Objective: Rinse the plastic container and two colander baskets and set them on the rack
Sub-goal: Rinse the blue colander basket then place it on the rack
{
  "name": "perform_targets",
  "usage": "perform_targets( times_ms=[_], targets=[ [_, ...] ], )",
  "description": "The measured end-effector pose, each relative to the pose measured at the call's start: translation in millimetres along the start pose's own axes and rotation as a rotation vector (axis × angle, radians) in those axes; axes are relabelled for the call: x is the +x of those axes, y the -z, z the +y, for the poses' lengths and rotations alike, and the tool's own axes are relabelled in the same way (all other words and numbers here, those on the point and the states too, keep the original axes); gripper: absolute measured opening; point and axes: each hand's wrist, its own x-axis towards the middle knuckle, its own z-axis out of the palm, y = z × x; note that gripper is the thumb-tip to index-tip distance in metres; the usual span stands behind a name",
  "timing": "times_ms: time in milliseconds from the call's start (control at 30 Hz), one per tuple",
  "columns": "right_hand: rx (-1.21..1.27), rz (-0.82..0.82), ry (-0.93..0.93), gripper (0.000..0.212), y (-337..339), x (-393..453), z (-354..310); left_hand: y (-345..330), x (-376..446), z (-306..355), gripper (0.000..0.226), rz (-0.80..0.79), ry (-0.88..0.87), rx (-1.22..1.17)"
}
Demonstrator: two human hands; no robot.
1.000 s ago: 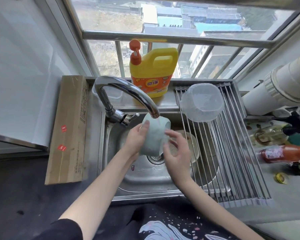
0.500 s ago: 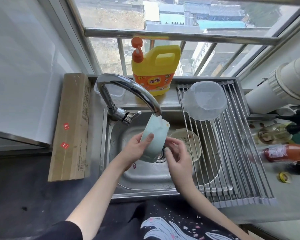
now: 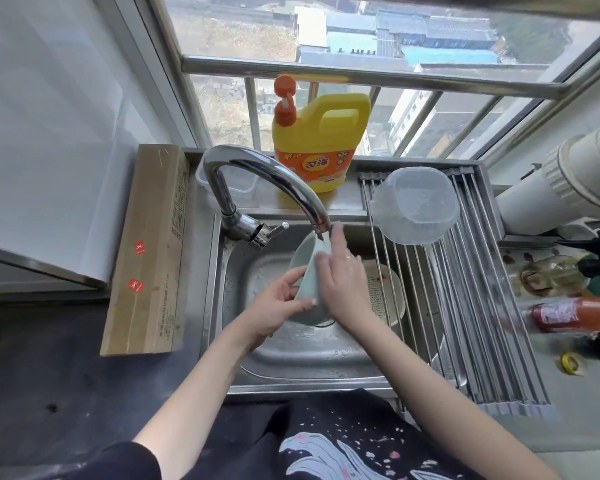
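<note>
A pale green basket [image 3: 305, 268] is tilted on edge under the tap, above the sink. A beige basket [image 3: 383, 292] lies in the sink beneath the rack [image 3: 492, 341]. The clear container [image 3: 414, 206] rests upside down on the rack's far end.

Two hands are seen, the left hand [image 3: 274, 306] and the right hand [image 3: 340, 282], and one green basket [image 3: 305, 268] is held between them. One beige basket [image 3: 385, 292] is counted just right of the grip. One clear container [image 3: 416, 206] is counted on one rack [image 3: 482, 323], farther right. One tap [image 3: 257, 181] and one yellow jug [image 3: 321, 140] are counted behind the grip.
</note>
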Motion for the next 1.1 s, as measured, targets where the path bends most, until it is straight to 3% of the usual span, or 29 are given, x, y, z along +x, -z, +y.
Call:
perform_targets(
  times_ms=[67,233,300,367,467,533,600,767,933,1000,1100],
  targets=[
    [0.018,-0.117,-0.170,0.046,3,16,-8,3,-1,-3,0.054,-0.003,0.016,-0.010],
    [-0.006,-0.205,-0.266,0.035,18,40,-23,11,-1,0,0.056,-0.069,0.027,-0.041],
    [-0.125,-0.201,-0.272,0.037,17,42,-28,9,2,2,0.054,-0.017,0.008,-0.101],
    [-0.296,-0.121,-0.158,0.042,8,31,-31,5,9,3,0.047,0.036,-0.030,-0.219],
    [-0.174,0.001,-0.041,0.045,-5,6,-26,4,9,9,0.029,0.066,-0.042,-0.339],
    [-0.145,0.043,-0.012,0.045,-8,-2,-15,4,5,14,0.035,-0.006,0.029,-0.411],
    [-0.295,0.111,0.073,0.049,-10,-11,-5,3,7,17,0.043,-0.037,0.064,-0.453],
    [-0.420,0.261,0.289,0.047,-35,-34,-5,-1,30,19,0.061,0.149,0.192,-0.495],
    [-0.231,0.366,0.575,0.034,-33,-32,18,-7,34,16,0.058,0.232,0.293,-0.534],
    [-0.264,0.374,0.511,0.035,-26,-31,12,-7,34,20,0.050,0.200,0.293,-0.541],
    [0.006,0.399,0.112,0.031,-20,-21,-16,-9,33,24,0.041,0.125,0.268,-0.467]
  ],
)
